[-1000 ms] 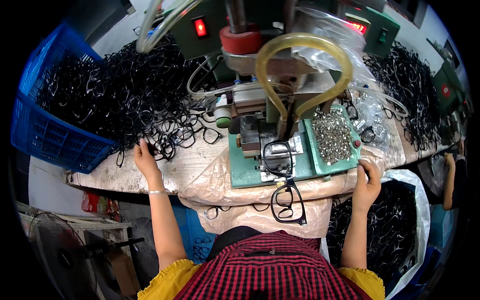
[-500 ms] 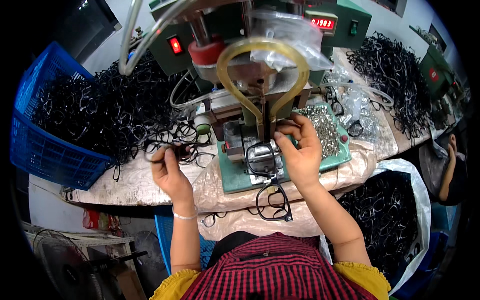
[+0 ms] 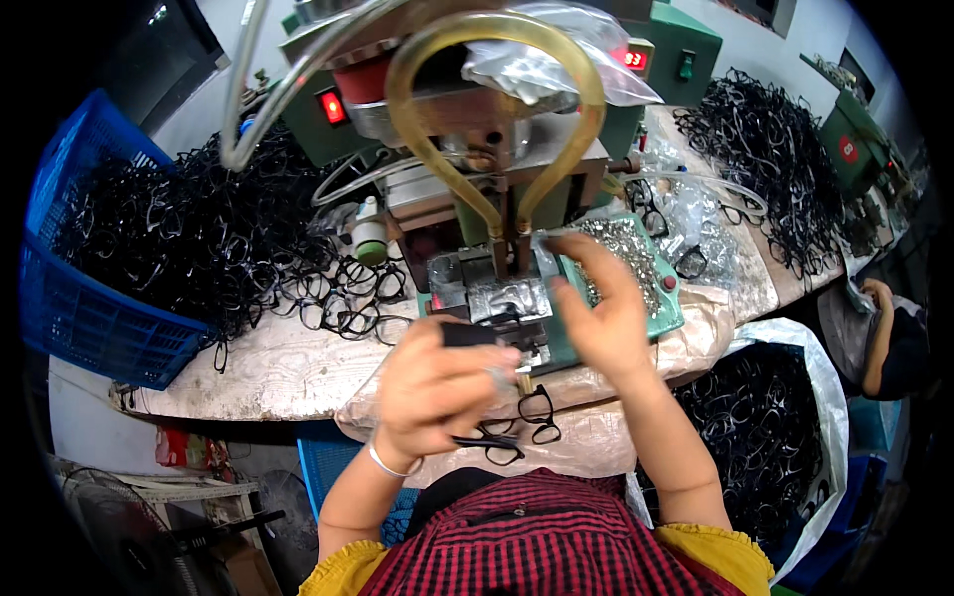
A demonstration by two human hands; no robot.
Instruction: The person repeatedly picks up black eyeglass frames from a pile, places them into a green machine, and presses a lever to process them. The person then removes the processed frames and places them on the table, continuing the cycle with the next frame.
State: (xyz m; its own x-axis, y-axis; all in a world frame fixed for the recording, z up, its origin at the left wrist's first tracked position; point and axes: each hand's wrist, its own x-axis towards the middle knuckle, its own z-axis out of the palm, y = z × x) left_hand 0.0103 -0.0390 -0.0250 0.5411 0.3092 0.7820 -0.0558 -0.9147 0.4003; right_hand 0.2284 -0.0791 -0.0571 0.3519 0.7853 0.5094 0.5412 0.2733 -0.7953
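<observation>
Head: left hand (image 3: 437, 387) (blurred) near machine (image 3: 547, 149)

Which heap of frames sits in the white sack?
The lower-right heap; the upper-right heap lies on the bench, the left heap partly in a basket.

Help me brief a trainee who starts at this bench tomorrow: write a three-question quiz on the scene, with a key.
1. True or false: the right hand is closer to the green tray than to the blue basket.
2. Multiple choice: what colour is the hose looped in front of the machine? (a) bright blue (b) red (c) amber
3. Short answer: what is heaped in the basket?

Key: 1 true; 2 c; 3 black eyeglass frames.
</observation>
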